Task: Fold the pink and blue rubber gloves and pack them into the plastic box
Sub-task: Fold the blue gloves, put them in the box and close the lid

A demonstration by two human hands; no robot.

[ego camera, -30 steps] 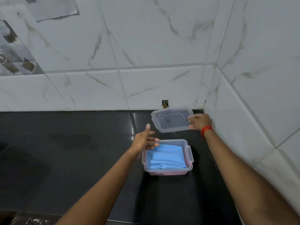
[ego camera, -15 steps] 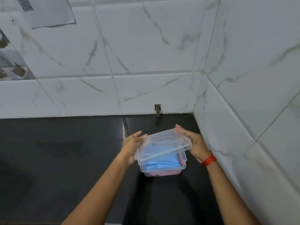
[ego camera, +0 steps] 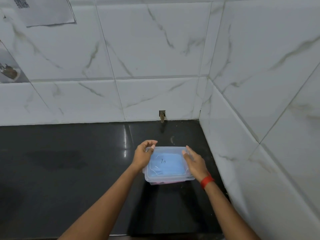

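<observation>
A clear plastic box (ego camera: 170,181) stands on the black counter near the right wall. Its clear lid (ego camera: 168,151) lies flat on top of it. Through the lid I see the folded blue glove (ego camera: 166,164), and a strip of the pink glove (ego camera: 163,183) shows low through the front wall. My left hand (ego camera: 143,155) grips the lid's far left corner, thumb on top and fingers curled over the edge. My right hand (ego camera: 194,161) lies on the lid's right side with fingers straight, thumb pressing down near the far right corner.
The black counter (ego camera: 78,161) ends at marble-tiled walls behind and on the right (ego camera: 259,135). A small notch (ego camera: 162,116) is cut in the back wall above the counter. A paper sheet (ego camera: 46,11) hangs at the upper left.
The lid was held in my right hand above the box, then brought down tilted over it with both hands. Now it lies flat on the box.
</observation>
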